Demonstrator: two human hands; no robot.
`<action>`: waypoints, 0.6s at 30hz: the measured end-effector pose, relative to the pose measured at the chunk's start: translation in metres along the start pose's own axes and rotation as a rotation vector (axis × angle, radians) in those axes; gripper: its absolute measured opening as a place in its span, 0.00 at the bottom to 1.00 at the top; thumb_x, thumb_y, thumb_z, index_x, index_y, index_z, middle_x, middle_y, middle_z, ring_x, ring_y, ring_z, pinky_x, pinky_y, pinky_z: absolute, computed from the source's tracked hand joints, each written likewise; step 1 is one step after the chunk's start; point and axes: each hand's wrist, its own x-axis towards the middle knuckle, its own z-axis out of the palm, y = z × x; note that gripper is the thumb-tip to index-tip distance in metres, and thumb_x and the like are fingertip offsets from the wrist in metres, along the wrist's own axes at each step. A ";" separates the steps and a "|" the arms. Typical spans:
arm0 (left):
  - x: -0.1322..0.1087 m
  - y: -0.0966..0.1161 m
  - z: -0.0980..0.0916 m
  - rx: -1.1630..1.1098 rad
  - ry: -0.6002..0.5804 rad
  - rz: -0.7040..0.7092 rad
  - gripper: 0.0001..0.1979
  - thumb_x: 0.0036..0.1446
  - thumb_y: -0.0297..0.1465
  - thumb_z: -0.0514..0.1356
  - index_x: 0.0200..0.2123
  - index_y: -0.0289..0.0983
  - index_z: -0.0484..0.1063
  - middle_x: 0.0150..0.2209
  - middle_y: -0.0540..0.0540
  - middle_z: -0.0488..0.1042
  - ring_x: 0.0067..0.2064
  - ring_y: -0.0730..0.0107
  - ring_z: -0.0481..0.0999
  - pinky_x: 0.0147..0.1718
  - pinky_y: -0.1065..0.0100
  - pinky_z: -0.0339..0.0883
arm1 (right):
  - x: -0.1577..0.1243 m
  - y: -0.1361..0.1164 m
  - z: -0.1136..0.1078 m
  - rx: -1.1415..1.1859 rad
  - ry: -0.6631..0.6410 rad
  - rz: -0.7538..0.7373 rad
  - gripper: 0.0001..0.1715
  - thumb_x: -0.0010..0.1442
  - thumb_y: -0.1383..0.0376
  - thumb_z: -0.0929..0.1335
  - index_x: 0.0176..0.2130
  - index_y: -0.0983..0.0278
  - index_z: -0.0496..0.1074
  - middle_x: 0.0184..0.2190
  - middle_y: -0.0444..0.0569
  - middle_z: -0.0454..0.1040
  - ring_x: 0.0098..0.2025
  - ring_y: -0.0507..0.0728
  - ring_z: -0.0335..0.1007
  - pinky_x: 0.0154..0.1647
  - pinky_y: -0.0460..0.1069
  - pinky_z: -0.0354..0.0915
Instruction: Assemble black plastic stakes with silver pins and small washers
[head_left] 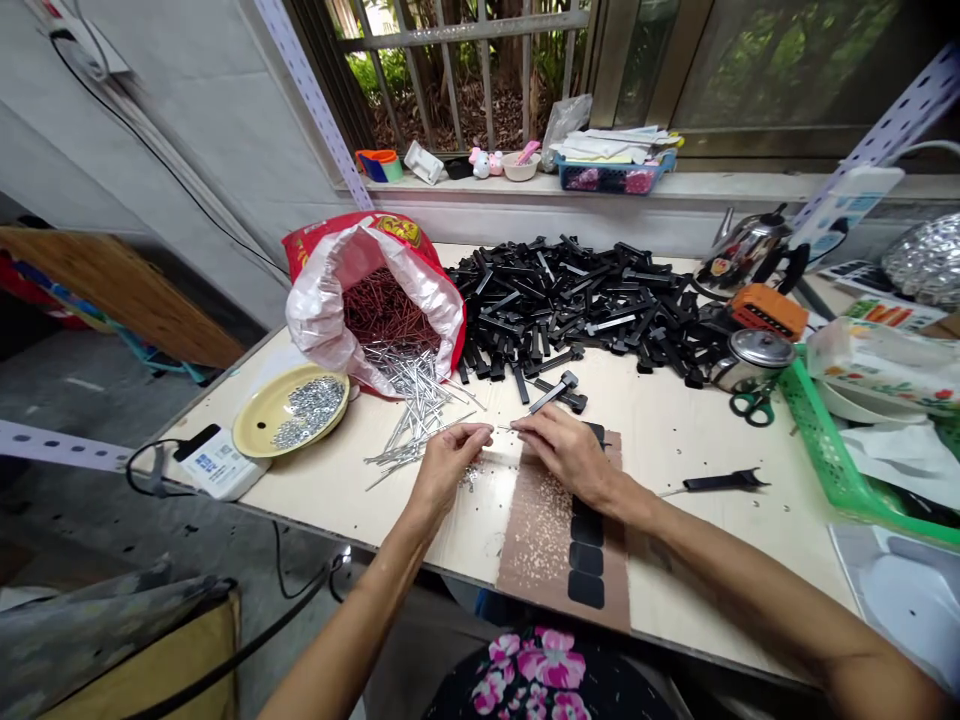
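Near the table's middle, my left hand (454,460) is closed in a pinch; what its fingertips hold is too small to make out. Just right of it, my right hand (564,450) pinches a thin metal rod (505,429) that points toward the left hand. The fingertips are a short gap apart. Under my right wrist lies a brown sheet (536,550) with pale crumbs and black rounded pieces (586,558). Silver rods (416,400) spill from a red and white bag (322,300) behind my left hand. A black part with a metal strip (553,391) lies beyond my right hand.
A yellow dish (251,425) of small metal pieces sits at the left, beside a white power box (221,463). Black parts (570,300) are heaped at the back. Rightward are a black-handled tool (724,481), scissors (752,407), a metal cup (752,360) and a green basket (821,450).
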 end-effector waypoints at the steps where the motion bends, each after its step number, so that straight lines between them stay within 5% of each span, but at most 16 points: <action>1: -0.003 0.003 0.002 -0.172 -0.001 -0.091 0.14 0.49 0.39 0.65 0.35 0.35 0.77 0.29 0.47 0.75 0.27 0.73 0.68 0.29 0.69 0.61 | -0.003 -0.004 0.003 -0.011 0.007 0.012 0.14 0.66 0.66 0.60 0.47 0.65 0.71 0.35 0.50 0.69 0.36 0.54 0.68 0.36 0.49 0.68; 4: -0.010 0.012 0.009 -0.462 0.005 -0.222 0.16 0.41 0.37 0.70 0.32 0.33 0.77 0.26 0.48 0.75 0.24 0.78 0.66 0.28 0.72 0.60 | -0.005 -0.011 0.004 -0.042 0.029 0.027 0.14 0.66 0.65 0.60 0.45 0.64 0.72 0.35 0.50 0.70 0.35 0.53 0.68 0.36 0.49 0.67; 7: -0.015 0.019 0.014 -0.515 0.010 -0.233 0.16 0.38 0.35 0.72 0.30 0.32 0.77 0.25 0.47 0.75 0.24 0.78 0.67 0.27 0.72 0.61 | -0.005 -0.016 -0.004 -0.107 0.016 0.027 0.14 0.67 0.63 0.61 0.44 0.63 0.73 0.34 0.49 0.71 0.36 0.53 0.67 0.37 0.48 0.66; 18: -0.023 0.025 0.013 0.024 0.040 0.052 0.11 0.48 0.37 0.66 0.32 0.36 0.79 0.31 0.46 0.79 0.31 0.69 0.73 0.33 0.70 0.64 | -0.014 -0.027 -0.014 -0.450 -0.030 -0.047 0.11 0.66 0.65 0.61 0.39 0.62 0.72 0.36 0.49 0.73 0.39 0.55 0.65 0.36 0.48 0.60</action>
